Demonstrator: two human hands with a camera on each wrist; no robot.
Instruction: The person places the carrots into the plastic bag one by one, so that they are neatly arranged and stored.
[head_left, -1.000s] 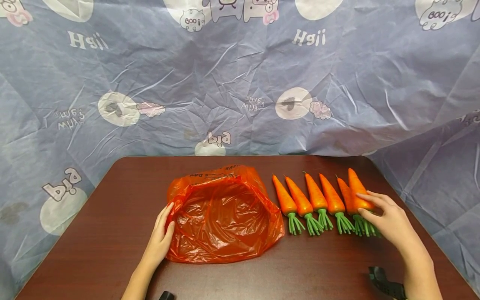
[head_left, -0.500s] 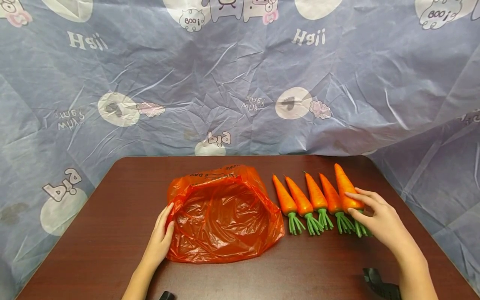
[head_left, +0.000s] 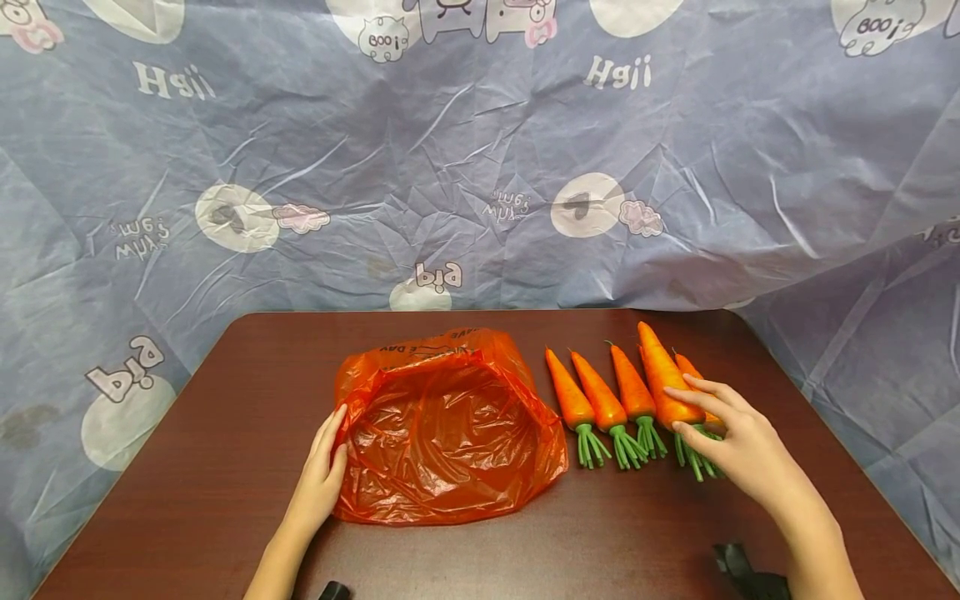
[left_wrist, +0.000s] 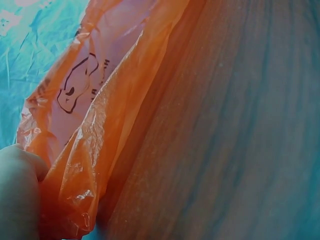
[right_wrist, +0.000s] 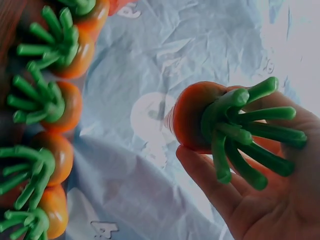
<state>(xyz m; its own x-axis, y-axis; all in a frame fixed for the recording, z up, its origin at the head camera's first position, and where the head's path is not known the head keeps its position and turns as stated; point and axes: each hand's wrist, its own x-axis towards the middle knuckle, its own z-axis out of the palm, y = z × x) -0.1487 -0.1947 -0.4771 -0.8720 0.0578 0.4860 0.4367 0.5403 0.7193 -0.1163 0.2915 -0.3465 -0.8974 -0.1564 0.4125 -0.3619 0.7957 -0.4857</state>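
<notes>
An orange-red plastic bag lies with its wide mouth facing me. My left hand holds the bag's left rim; in the left wrist view the thumb presses on the crinkled edge. My right hand grips a carrot by its thick end, fingertips on one side and thumb on the other. The carrot's tip points away, and its green stalks face the right wrist camera. It is raised above the row, partly covering the carrots behind it.
Several more carrots stand in a row right of the bag, including a leftmost carrot beside the bag's rim and a right-end carrot. All lie on a dark brown table. A patterned grey-blue cloth hangs behind.
My right hand has carried the carrot leftward from the row's right end, passing over the neighbouring carrots. The left hand and bag have stayed in place.
</notes>
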